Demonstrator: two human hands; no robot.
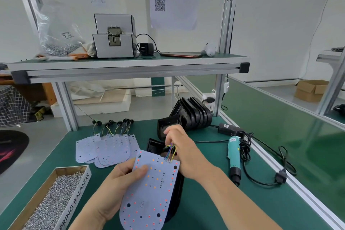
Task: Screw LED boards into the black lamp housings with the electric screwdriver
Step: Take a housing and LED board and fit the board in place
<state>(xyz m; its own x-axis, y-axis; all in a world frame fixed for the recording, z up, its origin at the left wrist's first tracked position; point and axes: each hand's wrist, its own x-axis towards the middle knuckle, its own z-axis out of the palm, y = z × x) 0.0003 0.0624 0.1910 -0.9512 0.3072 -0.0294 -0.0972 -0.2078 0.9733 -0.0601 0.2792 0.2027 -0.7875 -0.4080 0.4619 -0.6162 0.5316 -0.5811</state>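
- Holds the LED board (153, 192) by its left edge in the left grip (119, 183), thumb flat on the LED face and fingers curled underneath. Leaves the screw holes and the wire end uncovered that way.
- Tilts the board over a black lamp housing (178, 190), visible only as a dark rim past the board's right edge. Not yet seated in it, by the look of it.
- Pinches the coloured wires (170, 152) in the right grip (183, 155), fingertips closed on the bundle above the board's top edge. Probably steers the lead through or clear of the housing before laying the board flat. Cannot tell whether the lead already passes through an opening.
- Leaves the electric screwdriver (234, 157) lying on the table (205, 214) just right of the right forearm, untouched, tip toward the near edge. Within easy reach once the right grip lets go of the wires.
- Stores spare boards (104, 149) fanned out at the left and more housings (192, 115) nested at the back, just beyond the right grip. Feed piles, each on its own side.
- Sets the open box of screws (54, 198) near the left forearm, close by for the fastening step.
- Judged stage: positioning board and lead, with no screwing begun.
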